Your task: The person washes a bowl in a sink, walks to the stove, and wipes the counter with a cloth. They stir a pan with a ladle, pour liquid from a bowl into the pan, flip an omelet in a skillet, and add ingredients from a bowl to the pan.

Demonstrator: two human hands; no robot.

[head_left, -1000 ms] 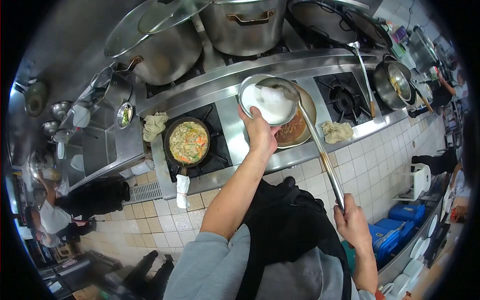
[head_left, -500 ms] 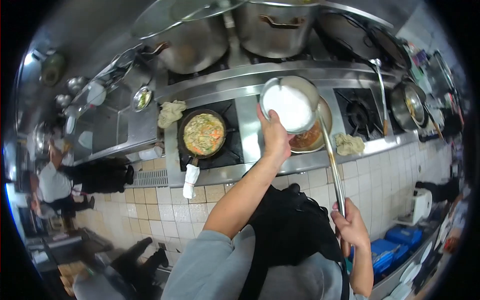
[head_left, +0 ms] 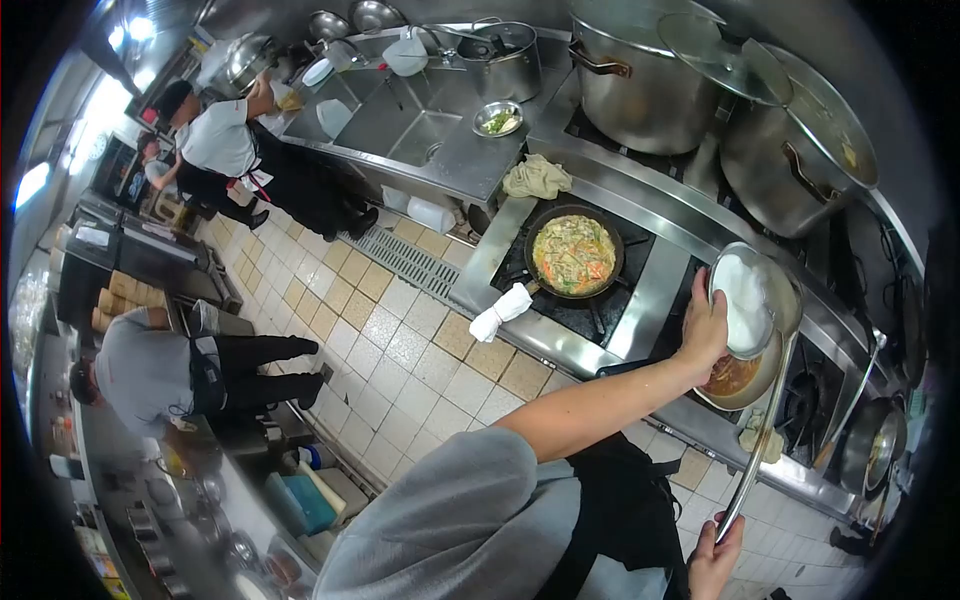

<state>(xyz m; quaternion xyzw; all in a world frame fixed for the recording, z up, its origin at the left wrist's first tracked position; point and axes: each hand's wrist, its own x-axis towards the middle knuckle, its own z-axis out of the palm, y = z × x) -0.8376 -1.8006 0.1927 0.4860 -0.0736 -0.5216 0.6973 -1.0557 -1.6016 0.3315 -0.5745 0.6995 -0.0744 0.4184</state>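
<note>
My left hand [head_left: 705, 328] grips the side of a metal bowl [head_left: 742, 303] with white contents, thumb at its rim. The bowl hangs over a pan [head_left: 768, 385] of reddish-brown sauce, covering part of it. Lower right, my right hand [head_left: 716, 552] is wrapped around the handle of a long metal ladle [head_left: 762, 440]. The ladle's head end lies right at the bowl's far side, partly hidden by it. To the left on the stove, a dark frying pan [head_left: 540, 282] holds a mixture with orange and green pieces, a white cloth [head_left: 500, 312] wrapped on its handle.
Two large stockpots [head_left: 645, 105] stand at the back of the stove. A folded cloth [head_left: 537, 177] and a small dish of greens [head_left: 498, 119] lie near the sink [head_left: 415, 135]. One person [head_left: 220, 150] works at the sink; another [head_left: 165, 370] bends over the lower-left counter.
My view has swung left, so the stove and pans now appear farther right and the other people show more fully. Both hands keep their holds on the bowl and the ladle.
</note>
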